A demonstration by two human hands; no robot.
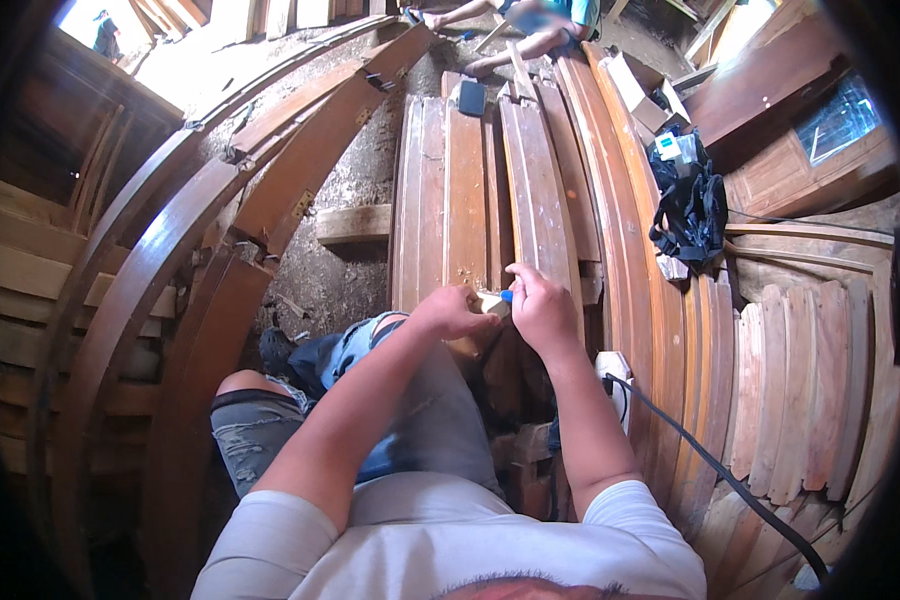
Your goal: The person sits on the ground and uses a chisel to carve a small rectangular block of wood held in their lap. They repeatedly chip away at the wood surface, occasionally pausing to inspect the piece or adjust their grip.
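Observation:
My left hand [452, 312] is closed round a small pale wood block [491, 306], above a long brown wooden frame [467, 200]. Close on its right, my right hand [546, 308] is closed on a slim tool with a blue part [507, 296]. The blue part points at the block and seems to touch it; the tool's exact kind is hidden by my fingers. Small wood shavings lie on the frame just beyond my left hand.
Curved brown wooden frames [185, 225] stand on the left. A dark phone-like object [471, 98] lies on the far planks. On the right are a black bag [688, 205], an open box [642, 92], a black cable [705, 455] and stacked pale boards [792, 390]. Another person [548, 25] sits far ahead.

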